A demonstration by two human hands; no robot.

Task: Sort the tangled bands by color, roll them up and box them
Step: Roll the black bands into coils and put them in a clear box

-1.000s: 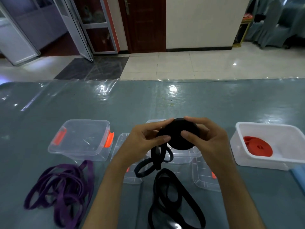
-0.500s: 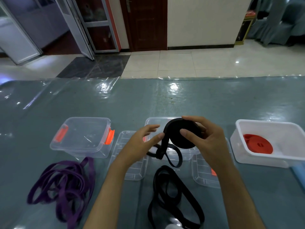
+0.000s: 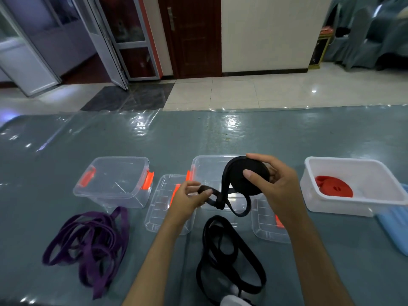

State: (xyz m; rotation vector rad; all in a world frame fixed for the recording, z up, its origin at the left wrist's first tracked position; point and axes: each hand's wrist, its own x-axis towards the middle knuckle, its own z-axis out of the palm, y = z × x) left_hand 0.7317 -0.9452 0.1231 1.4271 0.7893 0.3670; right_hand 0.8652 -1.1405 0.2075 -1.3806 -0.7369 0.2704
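Black band [image 3: 247, 176]: tight disc roll, loose tail dangling.

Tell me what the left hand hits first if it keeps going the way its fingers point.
The left hand points right and slightly away, so it probably meets the black band roll in the right hand first; depth is unclear.

In the middle of the frame three boxes stand in a row on the table [image 3: 287, 138]: the left box [image 3: 114, 180], the middle box [image 3: 209, 171], the right box [image 3: 353, 184] with a rolled band [image 3: 333, 189] inside. Two lids [image 3: 161, 206] lie just below the middle box. A loose band pile [image 3: 88, 241] lies at lower left, another pile [image 3: 229, 261] at lower centre.
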